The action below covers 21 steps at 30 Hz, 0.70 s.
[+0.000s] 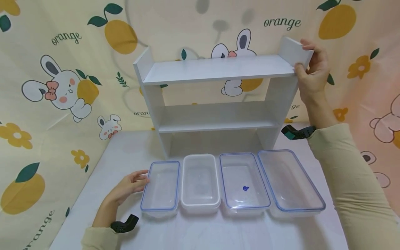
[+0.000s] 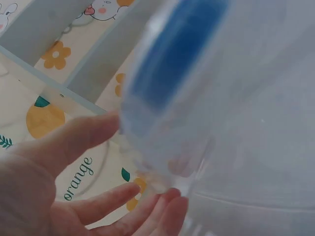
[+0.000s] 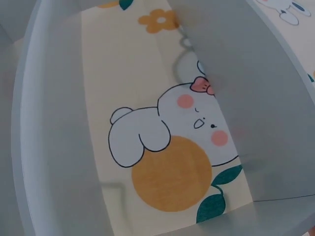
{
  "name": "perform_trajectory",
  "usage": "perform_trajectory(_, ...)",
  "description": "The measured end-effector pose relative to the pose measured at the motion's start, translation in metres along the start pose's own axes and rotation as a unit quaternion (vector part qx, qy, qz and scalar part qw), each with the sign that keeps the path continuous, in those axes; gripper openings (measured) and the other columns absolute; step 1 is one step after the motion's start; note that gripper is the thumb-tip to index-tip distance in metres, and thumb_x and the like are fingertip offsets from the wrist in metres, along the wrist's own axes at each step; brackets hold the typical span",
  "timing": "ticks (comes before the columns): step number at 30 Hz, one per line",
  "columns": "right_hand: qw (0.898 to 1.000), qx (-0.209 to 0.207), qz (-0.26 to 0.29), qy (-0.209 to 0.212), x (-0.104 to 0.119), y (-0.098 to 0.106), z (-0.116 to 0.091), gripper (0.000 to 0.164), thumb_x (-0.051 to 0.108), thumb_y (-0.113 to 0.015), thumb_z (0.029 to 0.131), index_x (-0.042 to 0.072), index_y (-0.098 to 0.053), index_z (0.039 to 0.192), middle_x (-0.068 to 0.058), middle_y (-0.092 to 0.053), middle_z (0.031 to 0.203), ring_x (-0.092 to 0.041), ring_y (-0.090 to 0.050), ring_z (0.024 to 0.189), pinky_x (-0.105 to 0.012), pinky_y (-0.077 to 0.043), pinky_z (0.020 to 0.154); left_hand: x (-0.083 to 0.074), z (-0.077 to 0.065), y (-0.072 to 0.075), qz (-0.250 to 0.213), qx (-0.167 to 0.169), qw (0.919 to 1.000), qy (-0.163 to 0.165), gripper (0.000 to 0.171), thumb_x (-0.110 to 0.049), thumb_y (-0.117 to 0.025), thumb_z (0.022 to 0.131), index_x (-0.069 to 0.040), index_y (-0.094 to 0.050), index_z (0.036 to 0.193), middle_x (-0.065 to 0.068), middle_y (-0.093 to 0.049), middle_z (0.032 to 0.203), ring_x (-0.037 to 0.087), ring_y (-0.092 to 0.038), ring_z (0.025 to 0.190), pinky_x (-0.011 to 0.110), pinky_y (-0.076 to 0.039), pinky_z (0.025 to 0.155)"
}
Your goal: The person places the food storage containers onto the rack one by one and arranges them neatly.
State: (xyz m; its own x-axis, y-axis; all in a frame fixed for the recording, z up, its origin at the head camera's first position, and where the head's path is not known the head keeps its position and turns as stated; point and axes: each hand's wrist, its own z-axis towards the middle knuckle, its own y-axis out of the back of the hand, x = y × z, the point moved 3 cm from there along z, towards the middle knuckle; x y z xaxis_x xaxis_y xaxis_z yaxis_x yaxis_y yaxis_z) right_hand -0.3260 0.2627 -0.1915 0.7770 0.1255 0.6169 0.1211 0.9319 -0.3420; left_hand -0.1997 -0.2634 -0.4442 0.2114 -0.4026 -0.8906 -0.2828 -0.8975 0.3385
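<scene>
A white two-board shelf unit (image 1: 218,70) stands against the patterned backdrop. My right hand (image 1: 314,74) grips the top of its right side panel (image 1: 293,52), thumb in front and fingers over the edge. At the left, my left hand (image 1: 129,187) touches the left edge of a clear plastic food container (image 1: 160,185) with a blue-rimmed lid. Seen from the left wrist, the thumb and loosely extended fingers (image 2: 123,204) lie at the container's corner, near a blue strip (image 2: 177,59). The right wrist view shows shelf boards (image 3: 54,123) but almost nothing of the right hand.
Three more containers stand in the row on the white table (image 1: 131,149): one white-rimmed (image 1: 200,180), one blue-rimmed with a small blue mark (image 1: 239,173), and a larger blue-rimmed one (image 1: 289,180). The shelf unit is right behind them. A printed cloth (image 1: 78,146) hangs around the table.
</scene>
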Motion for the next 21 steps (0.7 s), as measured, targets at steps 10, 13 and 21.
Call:
perform_trajectory(10,0.998,0.022,0.059,-0.021,-0.005,-0.002,0.000,0.047,-0.023,-0.042,0.081,0.007,-0.058,0.112,-0.006,-0.054,0.128,-0.025,-0.045,0.126,-0.032,-0.035,0.118,0.007,-0.002,-0.005,0.018,0.019,0.9994,0.024,0.069,-0.029,-0.061,0.094,0.012,-0.032,0.141,0.027,-0.052,0.131,0.016,-0.060,0.107,0.040,-0.056,0.094)
perform_trajectory(13,0.998,0.028,0.057,-0.021,-0.009,0.000,0.001,0.048,-0.023,-0.042,0.082,0.007,-0.058,0.114,-0.007,-0.054,0.130,-0.026,-0.045,0.124,-0.033,-0.036,0.117,0.008,-0.003,-0.004,0.011,0.032,0.9992,0.022,0.067,-0.029,-0.061,0.094,0.012,-0.033,0.139,0.024,-0.057,0.124,0.016,-0.061,0.106,0.040,-0.056,0.093)
perform_trajectory(21,0.998,0.026,0.056,-0.021,-0.010,0.003,0.001,0.047,-0.023,-0.042,0.082,0.007,-0.057,0.114,-0.007,-0.053,0.132,-0.026,-0.044,0.129,-0.032,-0.035,0.118,0.015,0.000,-0.005,-0.037,0.061,0.9973,0.017,0.066,-0.027,-0.063,0.093,0.015,-0.033,0.135,0.002,-0.065,0.107,0.005,-0.062,0.095,0.029,-0.055,0.089)
